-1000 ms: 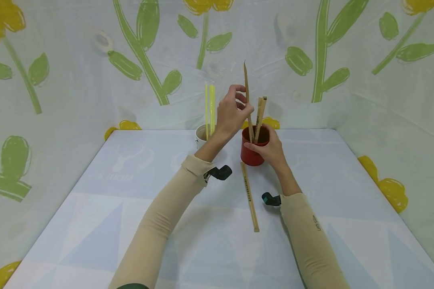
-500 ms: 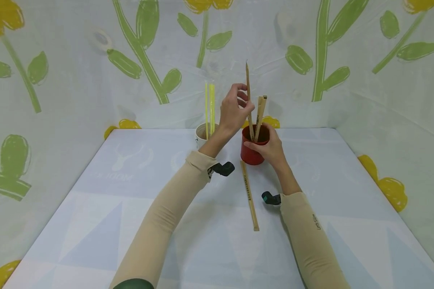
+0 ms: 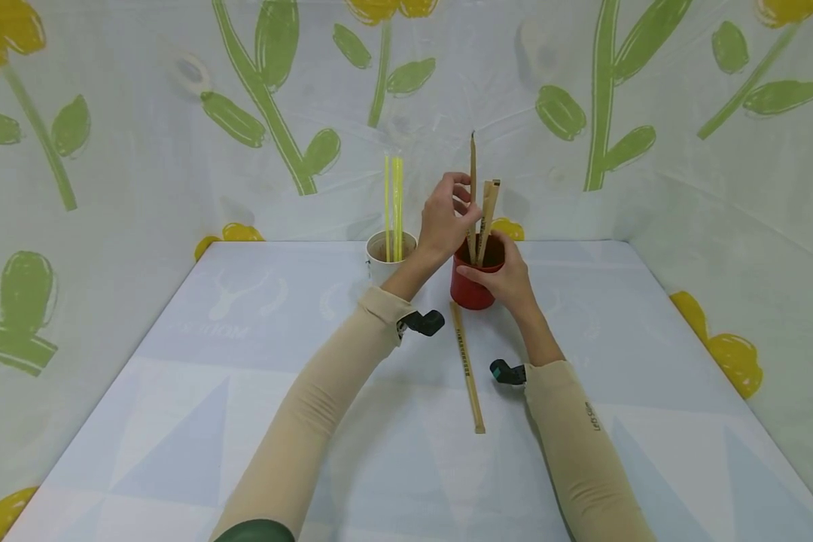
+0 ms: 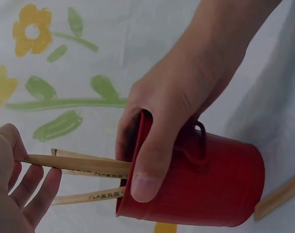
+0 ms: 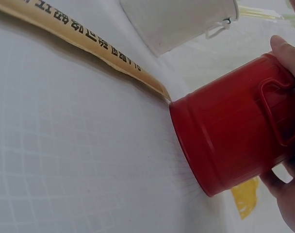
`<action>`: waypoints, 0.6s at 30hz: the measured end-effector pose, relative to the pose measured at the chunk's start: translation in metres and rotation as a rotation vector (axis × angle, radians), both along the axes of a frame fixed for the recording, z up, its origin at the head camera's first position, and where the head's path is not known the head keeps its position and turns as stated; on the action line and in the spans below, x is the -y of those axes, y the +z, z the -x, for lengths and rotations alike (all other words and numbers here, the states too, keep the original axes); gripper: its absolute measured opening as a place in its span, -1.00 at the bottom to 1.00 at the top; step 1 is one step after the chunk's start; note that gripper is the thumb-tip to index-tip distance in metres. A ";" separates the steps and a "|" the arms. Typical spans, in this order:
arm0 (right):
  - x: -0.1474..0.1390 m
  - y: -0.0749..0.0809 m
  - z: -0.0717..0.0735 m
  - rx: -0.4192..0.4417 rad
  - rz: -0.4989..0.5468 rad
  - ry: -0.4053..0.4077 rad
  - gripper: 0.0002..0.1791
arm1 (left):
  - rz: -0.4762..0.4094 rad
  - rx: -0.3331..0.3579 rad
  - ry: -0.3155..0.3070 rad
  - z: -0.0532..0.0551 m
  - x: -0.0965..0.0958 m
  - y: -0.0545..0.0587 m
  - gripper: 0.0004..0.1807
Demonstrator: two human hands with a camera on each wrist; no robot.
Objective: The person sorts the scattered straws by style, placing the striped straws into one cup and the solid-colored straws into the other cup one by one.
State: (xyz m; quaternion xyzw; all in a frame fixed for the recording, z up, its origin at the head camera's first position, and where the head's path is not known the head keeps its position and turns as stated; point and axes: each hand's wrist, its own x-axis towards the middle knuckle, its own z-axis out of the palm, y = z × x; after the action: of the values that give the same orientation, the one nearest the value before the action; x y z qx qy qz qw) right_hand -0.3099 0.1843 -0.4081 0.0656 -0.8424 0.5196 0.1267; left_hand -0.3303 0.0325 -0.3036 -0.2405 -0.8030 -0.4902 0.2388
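My left hand (image 3: 445,218) pinches a paper-wrapped straw (image 3: 473,162) between thumb and fingers. Its lower end is inside the red bucket (image 3: 472,293), and it stands nearly upright. More wrapped straws (image 3: 490,199) lean in the same bucket. With thumb in front and fingers behind, my right hand (image 3: 513,280) grips that bucket at its rim. In the left wrist view the held straw (image 4: 79,163) passes over the bucket's rim, and printing shows on the wrappers. Another wrapped straw (image 3: 467,369) lies on the table, one end close to the bucket's base.
A white bucket (image 3: 376,269) with yellow straws (image 3: 397,203) in it stands left of the red one, behind my left forearm. The pale table (image 3: 196,421) meets a flower-printed curtain (image 3: 474,68) at the back and sides.
My left hand has moved down and slightly right with the wrapped straw, whose top now stands lower. My right hand and the red bucket have stayed in place.
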 end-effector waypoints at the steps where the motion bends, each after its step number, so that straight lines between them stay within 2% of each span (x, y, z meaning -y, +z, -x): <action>1: 0.000 0.000 0.000 0.000 -0.001 0.001 0.00 | 0.000 0.007 -0.001 0.000 0.000 -0.002 -0.62; 6: 0.000 0.000 0.000 -0.015 -0.006 0.012 -0.01 | 0.011 0.032 -0.003 0.001 -0.001 -0.011 -0.61; 11: -0.001 -0.001 -0.001 -0.053 -0.009 0.022 -0.04 | 0.005 0.030 0.003 0.001 -0.003 -0.019 -0.60; 18: -0.001 -0.001 -0.001 -0.056 0.007 0.033 -0.05 | 0.005 0.030 0.004 0.000 -0.004 -0.027 -0.61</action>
State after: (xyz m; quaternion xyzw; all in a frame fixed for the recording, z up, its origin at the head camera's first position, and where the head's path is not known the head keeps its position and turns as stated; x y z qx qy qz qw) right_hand -0.3084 0.1851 -0.4088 0.0937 -0.8354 0.5227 0.1418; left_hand -0.3306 0.0367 -0.3310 -0.2322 -0.8082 -0.4913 0.2269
